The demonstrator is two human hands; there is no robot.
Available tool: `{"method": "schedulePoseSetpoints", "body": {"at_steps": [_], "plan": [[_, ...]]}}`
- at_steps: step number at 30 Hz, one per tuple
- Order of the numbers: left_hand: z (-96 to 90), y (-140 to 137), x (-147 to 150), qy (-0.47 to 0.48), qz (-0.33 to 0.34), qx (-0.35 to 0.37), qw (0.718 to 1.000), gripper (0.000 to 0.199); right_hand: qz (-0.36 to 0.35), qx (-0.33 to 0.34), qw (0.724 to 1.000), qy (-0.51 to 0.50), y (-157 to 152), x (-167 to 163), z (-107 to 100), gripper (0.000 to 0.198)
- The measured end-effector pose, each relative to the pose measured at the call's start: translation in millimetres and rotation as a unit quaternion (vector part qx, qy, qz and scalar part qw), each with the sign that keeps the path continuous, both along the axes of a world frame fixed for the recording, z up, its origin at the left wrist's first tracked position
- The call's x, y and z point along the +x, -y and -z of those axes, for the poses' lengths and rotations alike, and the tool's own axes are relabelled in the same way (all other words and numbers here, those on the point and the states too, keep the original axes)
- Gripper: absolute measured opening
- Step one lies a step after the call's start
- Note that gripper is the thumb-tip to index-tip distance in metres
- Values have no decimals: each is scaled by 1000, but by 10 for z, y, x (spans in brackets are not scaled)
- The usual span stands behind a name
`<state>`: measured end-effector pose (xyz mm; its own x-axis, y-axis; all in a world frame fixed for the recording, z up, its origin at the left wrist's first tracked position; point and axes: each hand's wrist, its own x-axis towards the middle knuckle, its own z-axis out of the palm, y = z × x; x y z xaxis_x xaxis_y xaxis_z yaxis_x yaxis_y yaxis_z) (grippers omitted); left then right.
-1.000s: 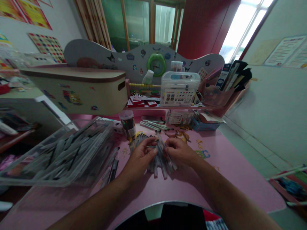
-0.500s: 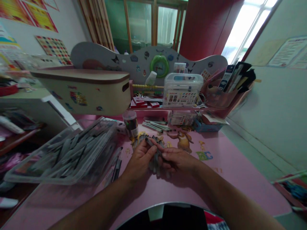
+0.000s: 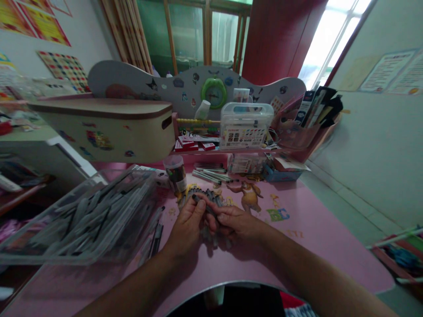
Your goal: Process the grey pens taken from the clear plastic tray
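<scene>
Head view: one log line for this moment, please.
left hand: gripping pen; right hand: on same pen; more pens: beneath hands; tub: beyond left hand

On a desk (image 3: 313, 259), left hand (image 3: 185, 223) and right hand (image 3: 240, 222) meet above a bunch of pens (image 3: 217, 198). To their left, a tray (image 3: 79, 260) holds more pens (image 3: 95, 215). Behind them stands a jar (image 3: 176, 175), with loose pens (image 3: 211, 176) to its right. Farther back, a shelf (image 3: 201, 152) carries a case (image 3: 246, 130), a bin (image 3: 132, 138) to its left.

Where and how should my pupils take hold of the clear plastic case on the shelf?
Probably by the handle along its top, coming from the front and slightly above: the case stands upright near the shelf's front edge, and its handle forms a raised loop.
</scene>
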<state>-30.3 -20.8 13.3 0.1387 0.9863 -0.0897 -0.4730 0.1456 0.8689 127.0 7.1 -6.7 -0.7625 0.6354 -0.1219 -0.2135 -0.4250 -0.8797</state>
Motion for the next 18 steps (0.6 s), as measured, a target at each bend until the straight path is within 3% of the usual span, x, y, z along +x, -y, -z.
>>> {"method": "schedulePoseSetpoints", "body": {"at_steps": [6, 12, 18], "plan": [[34, 57, 0, -53, -30, 41, 997, 28, 8, 125, 992, 33, -31, 12, -52, 50], [-35, 134, -2, -92, -66, 115, 987, 25, 17, 133, 991, 31, 45, -8, -125, 49], [-128, 11, -7, -31, -48, 55, 997, 32, 69, 95, 993, 2, 72, -56, 16, 36]]}}
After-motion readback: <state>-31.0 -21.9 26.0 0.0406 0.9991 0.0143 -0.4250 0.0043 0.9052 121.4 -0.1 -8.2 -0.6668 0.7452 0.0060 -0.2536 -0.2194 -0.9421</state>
